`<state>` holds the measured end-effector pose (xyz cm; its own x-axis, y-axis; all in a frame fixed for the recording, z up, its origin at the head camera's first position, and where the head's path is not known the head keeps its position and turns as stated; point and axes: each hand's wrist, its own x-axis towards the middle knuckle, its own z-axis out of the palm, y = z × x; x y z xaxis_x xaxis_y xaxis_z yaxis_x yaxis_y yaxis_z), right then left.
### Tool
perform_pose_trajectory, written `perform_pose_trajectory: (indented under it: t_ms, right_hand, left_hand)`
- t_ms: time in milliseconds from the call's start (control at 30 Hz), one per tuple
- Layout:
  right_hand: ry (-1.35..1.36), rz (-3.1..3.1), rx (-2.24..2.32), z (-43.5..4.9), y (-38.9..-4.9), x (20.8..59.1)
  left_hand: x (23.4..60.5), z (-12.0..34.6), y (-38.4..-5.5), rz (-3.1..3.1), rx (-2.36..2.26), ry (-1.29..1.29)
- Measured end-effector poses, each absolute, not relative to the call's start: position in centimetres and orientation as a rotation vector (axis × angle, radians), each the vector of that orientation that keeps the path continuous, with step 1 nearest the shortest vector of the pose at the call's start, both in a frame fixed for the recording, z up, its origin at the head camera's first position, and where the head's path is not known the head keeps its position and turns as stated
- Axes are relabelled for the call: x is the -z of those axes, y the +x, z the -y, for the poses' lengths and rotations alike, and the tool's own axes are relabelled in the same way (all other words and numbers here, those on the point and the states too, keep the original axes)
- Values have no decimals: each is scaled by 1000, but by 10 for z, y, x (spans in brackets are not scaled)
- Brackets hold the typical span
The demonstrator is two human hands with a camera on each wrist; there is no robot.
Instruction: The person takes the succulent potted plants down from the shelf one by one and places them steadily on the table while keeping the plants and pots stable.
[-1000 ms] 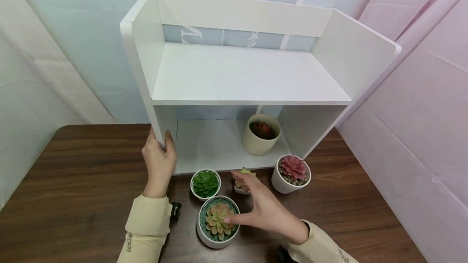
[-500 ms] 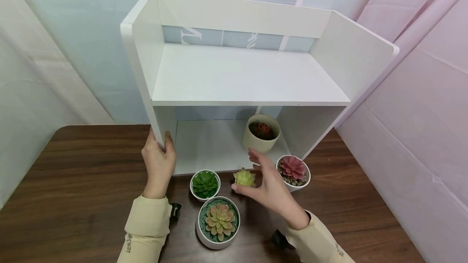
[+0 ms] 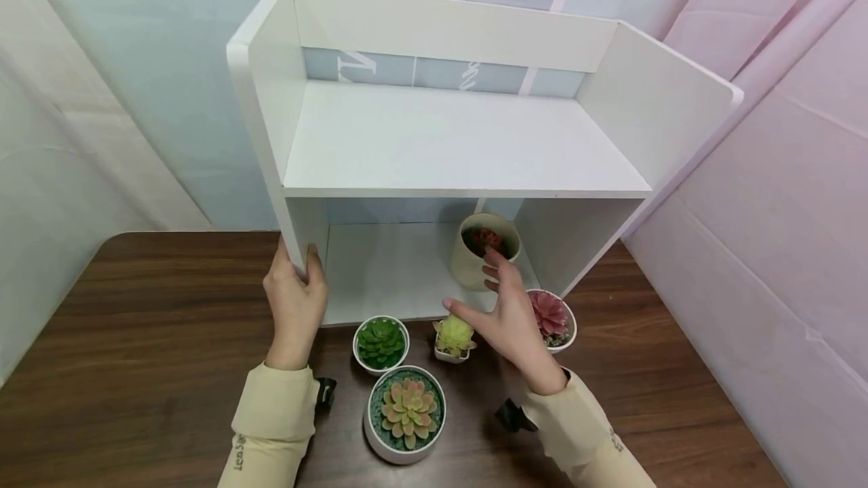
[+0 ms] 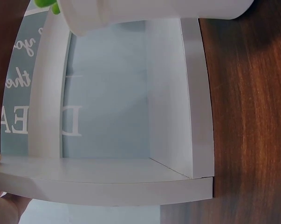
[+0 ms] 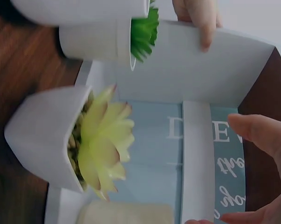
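My left hand [image 3: 296, 303] grips the front edge of the left side panel of a white two-tier shelf [image 3: 468, 141], thumb inside and fingers outside. My right hand [image 3: 508, 322] is spread, holding nothing, above the table in front of the shelf. Its fingertips overlap the cream pot [image 3: 471, 266] with a red succulent on the lower tier. Below its thumb stands a small white pot with a yellow-green succulent [image 3: 453, 335], seen close in the right wrist view. The pink succulent [image 3: 548, 313] in a white pot is partly hidden behind this hand.
A green succulent [image 3: 380, 343] in a white pot stands before the shelf's front edge. Nearer is a wider pot with an orange-green succulent [image 3: 409, 413]. All stand on the dark wooden table [image 3: 136, 367]. Pale cloth [image 3: 766, 194] hangs at the right.
My right hand has moved forward and to the right, from over the wide pot and small yellow-green succulent toward the cream pot. The left hand keeps its grip; the pots have stayed put.
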<state>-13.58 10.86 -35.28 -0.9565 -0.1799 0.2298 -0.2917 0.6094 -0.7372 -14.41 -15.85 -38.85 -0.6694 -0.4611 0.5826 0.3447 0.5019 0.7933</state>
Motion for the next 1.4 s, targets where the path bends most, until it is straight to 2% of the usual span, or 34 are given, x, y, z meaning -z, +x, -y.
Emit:
perform_pose_trajectory:
  t_ms: [700, 1400]
  right_hand:
    - [104, 2860, -1196, -113, -195, 336]
    - [-65, 2909, -1309, -119, -212, 340]
  left_hand:
    - [388, 158, -145, 1925, 1262, 84]
    - [388, 159, -144, 1932, 1278, 87]
